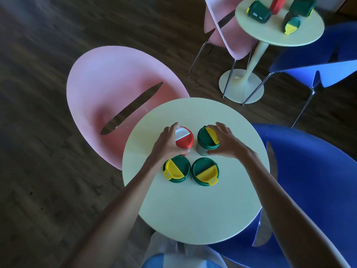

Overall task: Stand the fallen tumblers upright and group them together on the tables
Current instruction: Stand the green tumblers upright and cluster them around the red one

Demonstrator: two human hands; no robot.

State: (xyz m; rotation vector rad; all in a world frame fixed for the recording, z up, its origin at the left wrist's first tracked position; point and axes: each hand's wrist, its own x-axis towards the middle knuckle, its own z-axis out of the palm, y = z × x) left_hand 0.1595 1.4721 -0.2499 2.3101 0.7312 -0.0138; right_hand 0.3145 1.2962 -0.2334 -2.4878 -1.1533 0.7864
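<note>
On the near round pale table (195, 213) several tumblers stand upright in a tight square. My left hand (167, 141) grips the red tumbler with a red-and-white lid (184, 138) at the back left. My right hand (225, 141) grips the green tumbler with a green-and-yellow lid (205, 137) at the back right. In front of them stand two more green tumblers (176, 169) (204, 171), untouched. On the far round table (270, 33) at the top right, green tumblers (257, 11) (291, 25) lie on their sides beside a red one (277, 4).
A pink chair (108, 84) stands left of the near table and a blue chair (309, 180) to its right. Another pink chair (228, 31) and a blue chair (318, 70) flank the far table. The floor is dark wood.
</note>
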